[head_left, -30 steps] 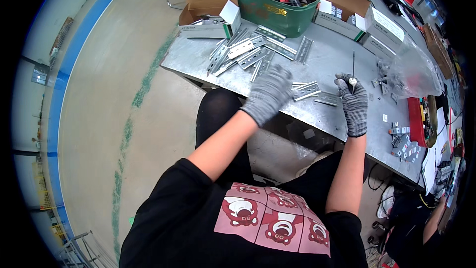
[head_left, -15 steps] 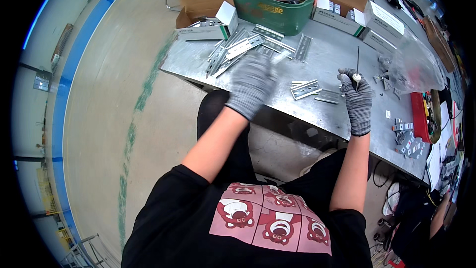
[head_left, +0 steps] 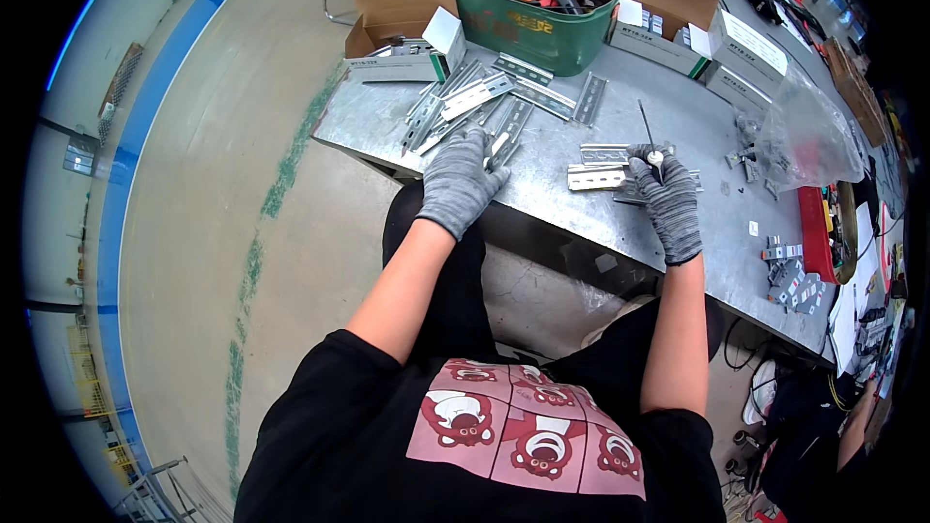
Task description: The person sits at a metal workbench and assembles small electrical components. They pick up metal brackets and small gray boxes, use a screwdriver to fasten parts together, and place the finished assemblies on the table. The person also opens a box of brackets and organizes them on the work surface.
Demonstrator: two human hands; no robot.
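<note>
Both my hands wear grey knit gloves. My left hand (head_left: pixel 457 184) is at the bench's near edge, thumb and fingers closed around the near end of a short slotted metal rail (head_left: pixel 513 119); part of the grip is hidden by the fingers. Beyond it lies a loose pile of similar slotted rails (head_left: pixel 475 95). My right hand (head_left: pixel 668 203) grips a screwdriver (head_left: pixel 656 159) with a pale handle, its thin dark shaft pointing up and away. Several short rails (head_left: pixel 597 177) lie side by side just left of that hand, partly covered by it.
Behind the pile stand an open carton (head_left: pixel 397 63) of metal parts and a green bin (head_left: pixel 533 34) of pliers and tools. More cartons (head_left: pixel 668 44) and a clear plastic bag (head_left: pixel 809 140) are to the right. A red container (head_left: pixel 819 242) sits beside small grey components (head_left: pixel 796 286).
My left hand has drawn back toward the bench edge and left, closing on a rail. My right hand has moved left with the screwdriver, and the short rails beside it lie straighter.
</note>
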